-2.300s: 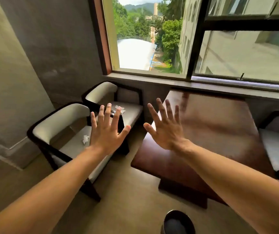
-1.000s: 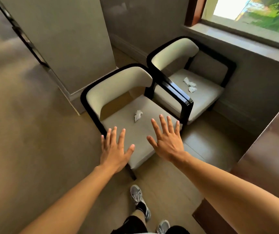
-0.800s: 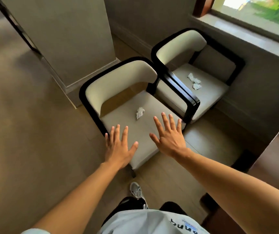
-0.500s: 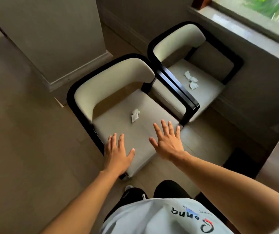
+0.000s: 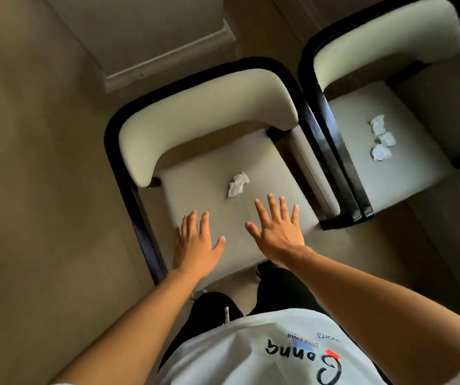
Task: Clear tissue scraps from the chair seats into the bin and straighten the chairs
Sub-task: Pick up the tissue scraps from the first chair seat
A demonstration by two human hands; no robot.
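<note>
**Both hands spread over the near seat, one scrap just ahead**

The person stood over the near chair (image 5: 203,107), looking almost straight down. The left hand (image 5: 195,245) and the right hand (image 5: 278,232) were both held flat above the front of its seat, fingers straight and spread, each grip apart and holding nothing. Whether the palms touched the cushion could not be told.

A single crumpled tissue scrap (image 5: 238,184) lay near the middle of that seat, just beyond the right hand's fingertips (image 5: 270,198). Three more scraps (image 5: 381,138) sat bunched in a short row on the seat of the far chair (image 5: 384,37), which stood just beside the near one, their dark armrests almost touching. No bin showed in this view.

The likely next step was a pinch on the near scrap, and several things could spoil it. The tissue looked light and loose, so a quick sweep of the hand might waft it off the seat onto the floor or into the gap at the backrest. A flat-fingered grab could also tear it and leave bits behind. With the bin out of sight, carrying scraps there risked dropping some. Leaning on the seat might shove the chair against its neighbour.
</note>
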